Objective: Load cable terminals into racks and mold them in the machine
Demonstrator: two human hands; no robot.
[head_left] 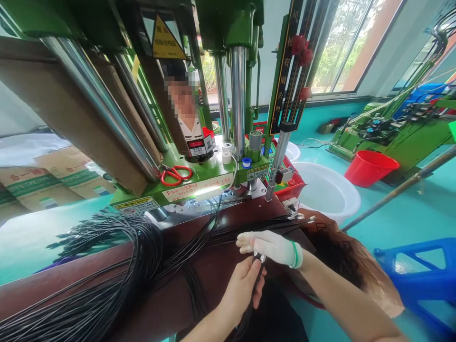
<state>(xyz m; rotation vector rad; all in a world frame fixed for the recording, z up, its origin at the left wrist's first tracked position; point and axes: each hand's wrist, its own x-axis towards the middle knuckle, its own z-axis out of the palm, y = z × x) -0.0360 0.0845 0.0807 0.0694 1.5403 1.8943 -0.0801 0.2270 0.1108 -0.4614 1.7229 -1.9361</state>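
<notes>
Bare left hand [242,285] sits lowest in view, its fingers closed round a few thin black cables [258,278] just below their small metal ends [260,258]. Right hand [274,247], in a white knit glove with a green cuff band, sits directly above and touches the left. Its thumb and forefinger are pinched narrow on those same metal ends, and its other fingers stretch leftward.

Both hands are at the near edge of a dark red-brown worktop [245,213]. The held cables hang down off that edge.

A large bundle of black cables [135,256] loops across the worktop to the left. More strands with metal tips [299,218] lie just beyond the gloved hand.

A green upright moulding machine [213,166] with chrome columns stands behind the worktop, and red-handled scissors [176,175] rest on its base.

On the turquoise floor [392,223] to the right are a white plastic basin [327,190], a red bucket [370,166] and a blue plastic stool [420,275].
</notes>
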